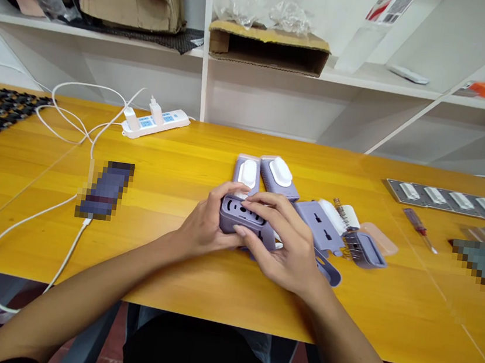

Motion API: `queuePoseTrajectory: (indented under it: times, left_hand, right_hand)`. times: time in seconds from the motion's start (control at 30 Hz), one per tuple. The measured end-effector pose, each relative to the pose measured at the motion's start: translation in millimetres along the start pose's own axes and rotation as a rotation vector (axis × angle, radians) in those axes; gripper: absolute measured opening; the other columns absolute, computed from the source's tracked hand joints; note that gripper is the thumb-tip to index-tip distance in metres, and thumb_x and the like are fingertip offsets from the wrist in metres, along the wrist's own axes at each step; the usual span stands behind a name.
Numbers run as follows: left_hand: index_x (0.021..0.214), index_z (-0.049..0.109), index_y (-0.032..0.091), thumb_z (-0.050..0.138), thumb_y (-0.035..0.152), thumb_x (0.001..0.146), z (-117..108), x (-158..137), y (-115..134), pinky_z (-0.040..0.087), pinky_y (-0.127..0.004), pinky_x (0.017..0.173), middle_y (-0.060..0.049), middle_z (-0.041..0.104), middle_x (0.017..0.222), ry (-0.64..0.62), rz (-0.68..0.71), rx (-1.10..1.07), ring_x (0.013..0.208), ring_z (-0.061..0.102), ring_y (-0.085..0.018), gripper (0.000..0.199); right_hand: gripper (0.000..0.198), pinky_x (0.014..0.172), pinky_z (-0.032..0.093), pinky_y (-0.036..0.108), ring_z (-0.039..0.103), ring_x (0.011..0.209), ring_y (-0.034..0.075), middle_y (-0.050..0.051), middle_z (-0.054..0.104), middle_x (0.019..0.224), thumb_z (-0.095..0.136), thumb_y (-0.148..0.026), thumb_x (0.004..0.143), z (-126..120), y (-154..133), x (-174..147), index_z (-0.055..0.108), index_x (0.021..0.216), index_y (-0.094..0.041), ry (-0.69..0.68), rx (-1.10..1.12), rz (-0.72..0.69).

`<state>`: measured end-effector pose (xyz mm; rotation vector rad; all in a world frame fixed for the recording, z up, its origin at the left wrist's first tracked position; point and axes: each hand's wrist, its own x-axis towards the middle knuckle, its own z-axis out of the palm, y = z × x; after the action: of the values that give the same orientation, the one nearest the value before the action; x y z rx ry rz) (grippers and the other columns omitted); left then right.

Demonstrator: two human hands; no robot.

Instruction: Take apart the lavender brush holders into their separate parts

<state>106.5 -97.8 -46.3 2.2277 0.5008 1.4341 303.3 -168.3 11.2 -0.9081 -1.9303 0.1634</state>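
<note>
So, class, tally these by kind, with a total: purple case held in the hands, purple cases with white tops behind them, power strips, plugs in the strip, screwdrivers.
Purple case held in the hands: 1
White-topped purple cases behind: 2
Power strip: 1
Plugs in it: 2
Screwdriver: 1
Total: 7
</note>
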Motion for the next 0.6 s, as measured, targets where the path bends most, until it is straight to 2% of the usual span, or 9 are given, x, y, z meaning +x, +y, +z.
queuePoseTrajectory:
  times: [0.1, 0.2, 0.33, 0.47, 0.6]
  left_hand:
    - [0.173, 0.02, 0.036, 0.096, 0.043, 0.086, -2, 2, 2, 0.058, -0.062, 0.118, -0.02, 0.06, 0.16, -0.061, -0.056, 0.024, 0.144, 0.068, -0.04, 0.116]
    - [0.177, 0.012, 0.037, 0.097, 0.053, 0.084, -4, 1, 3, 0.056, -0.065, 0.12, -0.023, 0.051, 0.17, -0.123, -0.103, 0.067, 0.149, 0.063, -0.044, 0.126]
    - [0.178, 0.012, 0.035, 0.097, 0.061, 0.082, -7, 1, 0, 0.054, -0.066, 0.122, -0.025, 0.042, 0.176, -0.164, -0.13, 0.1, 0.154, 0.058, -0.048, 0.131]
    - [0.174, 0.025, 0.034, 0.097, 0.057, 0.083, -10, 5, -2, 0.057, -0.065, 0.117, -0.024, 0.054, 0.167, -0.147, -0.19, 0.046, 0.146, 0.064, -0.044, 0.119]
    - [0.164, 0.04, 0.031, 0.094, 0.055, 0.087, -12, 10, 2, 0.06, -0.061, 0.115, -0.021, 0.063, 0.157, -0.028, -0.37, -0.162, 0.14, 0.069, -0.038, 0.097]
  right_hand:
    - [0.038, 0.1, 0.066, 0.053, 0.076, 0.122, 0.032, 0.015, 0.077, 0.132, 0.076, -0.019, 0.104, 3, 5, -2, 0.074, 0.14, -0.026, 0.052, -0.016, 0.039]
    - [0.033, 0.097, 0.068, 0.051, 0.079, 0.115, 0.03, 0.014, 0.079, 0.128, 0.076, -0.023, 0.104, 6, 10, -3, 0.079, 0.137, -0.026, 0.123, -0.022, 0.095]
    - [0.024, 0.098, 0.067, 0.05, 0.079, 0.108, 0.028, 0.011, 0.082, 0.121, 0.077, -0.029, 0.104, 10, 15, -2, 0.084, 0.127, -0.027, 0.25, -0.008, 0.225]
    - [0.019, 0.096, 0.066, 0.048, 0.079, 0.106, 0.026, 0.008, 0.084, 0.116, 0.081, -0.036, 0.101, 8, 27, 0, 0.087, 0.117, -0.027, 0.436, 0.113, 0.399]
    - [0.026, 0.1, 0.066, 0.049, 0.079, 0.108, 0.025, 0.008, 0.084, 0.118, 0.087, -0.043, 0.097, 7, 45, -2, 0.085, 0.116, -0.026, 0.6, 0.363, 0.519]
